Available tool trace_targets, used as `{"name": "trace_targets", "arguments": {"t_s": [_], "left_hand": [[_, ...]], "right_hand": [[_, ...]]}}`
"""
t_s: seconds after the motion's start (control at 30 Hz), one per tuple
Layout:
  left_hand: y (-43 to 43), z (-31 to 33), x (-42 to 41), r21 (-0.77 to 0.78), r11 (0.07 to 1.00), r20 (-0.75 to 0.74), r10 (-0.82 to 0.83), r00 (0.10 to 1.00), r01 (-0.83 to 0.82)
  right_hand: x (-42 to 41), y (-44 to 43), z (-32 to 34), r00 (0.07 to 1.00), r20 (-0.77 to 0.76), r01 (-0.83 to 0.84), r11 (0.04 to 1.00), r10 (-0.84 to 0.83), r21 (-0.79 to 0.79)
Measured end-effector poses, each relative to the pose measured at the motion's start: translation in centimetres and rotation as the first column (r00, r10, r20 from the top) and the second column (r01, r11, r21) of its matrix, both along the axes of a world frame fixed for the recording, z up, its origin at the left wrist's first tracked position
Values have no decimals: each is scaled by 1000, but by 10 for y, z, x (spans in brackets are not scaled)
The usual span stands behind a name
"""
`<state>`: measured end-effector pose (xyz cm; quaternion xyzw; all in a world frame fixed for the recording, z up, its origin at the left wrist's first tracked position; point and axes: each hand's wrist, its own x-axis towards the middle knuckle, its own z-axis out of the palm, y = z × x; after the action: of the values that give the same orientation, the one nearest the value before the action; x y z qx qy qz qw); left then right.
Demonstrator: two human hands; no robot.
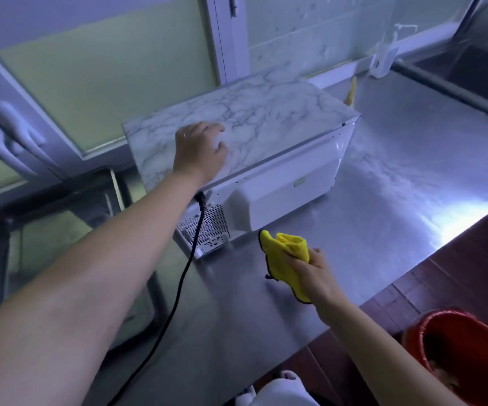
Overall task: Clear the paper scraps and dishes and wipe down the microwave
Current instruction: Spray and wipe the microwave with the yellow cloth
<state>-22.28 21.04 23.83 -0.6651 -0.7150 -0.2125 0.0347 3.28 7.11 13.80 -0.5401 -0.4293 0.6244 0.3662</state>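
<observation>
- While the microwave (266,136) sits on the steel counter (398,171) with its back to the camera, just toward 12 o'clock of the view's middle, the left hand (200,150) rests on its marbled top with fingers bent. Whether it grasps anything I cannot tell.
- The right hand (316,276), at 5 o'clock of the microwave, clutches a bunched yellow cloth (283,256) over the counter.
- A black power cord (190,259) runs from the microwave's back toward 7 o'clock.
- A red bucket (465,356) stands at 4 o'clock, off the counter.
</observation>
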Motion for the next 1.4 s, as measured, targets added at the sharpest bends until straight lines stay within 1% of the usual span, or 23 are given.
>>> {"name": "trace_targets", "arguments": {"t_s": [0.03,0.1,0.13,0.17,0.23,0.33,0.37,0.43,0.53,0.6,0.7,0.8,0.93,1.0,1.03,1.07,1.13,1.17,1.2,1.27,1.3,1.33,1.4], "left_hand": [[-13,3,7,106,994,17,-30,999,28],[-51,1,31,318,945,124,-127,984,82],[-75,-5,49,370,923,220,-195,956,103],[-100,-14,69,366,921,331,-259,907,129],[-144,-39,108,260,946,491,-303,817,195],[-180,-76,151,-59,956,647,-181,741,286],[-185,-84,160,-108,942,704,-153,694,317],[-190,-91,169,-111,949,775,-103,624,295],[-198,-90,168,-54,981,830,-58,555,184],[-206,-86,161,-25,985,846,-69,529,170],[-217,-82,150,2,988,844,-84,530,153],[-224,-77,148,10,988,905,-76,418,156],[-231,-71,143,26,987,956,-71,285,159],[-235,-69,139,17,989,962,-55,266,145],[-237,-67,138,6,992,964,-38,262,124],[-238,-65,137,-3,995,969,-23,245,102],[-241,-64,136,-12,998,984,1,179,65],[-242,-64,136,-14,999,989,6,151,50],[-243,-65,137,-15,999,992,10,126,38],[-243,-69,135,-40,999,996,38,78,33],[-243,-70,132,-67,996,996,63,62,56],[-243,-69,129,-104,990,993,98,58,99],[-240,-63,119,-192,956,980,173,100,223]], "right_hand": [[8,3,2,999,37,-14,998,12,55],[27,8,1,997,54,42,997,-46,72],[36,11,-2,993,48,107,993,-110,58],[44,13,-5,985,32,165,985,-167,51],[52,16,-8,981,18,190,980,-192,64],[52,17,1,988,-94,127,989,-119,80],[52,17,5,987,-146,80,993,-67,89],[52,19,15,967,-246,-44,995,66,94],[53,21,31,913,-349,-190,977,212,96],[55,22,41,897,-345,-245,961,276,130],[51,19,48,875,-306,-324,924,375,205],[41,12,49,804,-300,-448,855,513,263],[32,12,49,801,-61,-543,765,596,347],[26,10,47,812,7,-542,751,583,377],[22,6,46,829,-18,-511,770,559,382],[18,1,44,851,-92,-453,811,517,370],[10,-6,37,861,-293,-350,903,415,249],[8,-9,32,836,-355,-384,909,418,166],[8,-11,28,789,-389,-476,873,476,103],[11,-16,20,657,-443,-663,747,610,45],[12,-16,17,620,-477,-696,717,624,33],[13,-16,15,614,-514,-690,724,599,18],[12,-16,12,654,-545,-624,782,525,4]]}}
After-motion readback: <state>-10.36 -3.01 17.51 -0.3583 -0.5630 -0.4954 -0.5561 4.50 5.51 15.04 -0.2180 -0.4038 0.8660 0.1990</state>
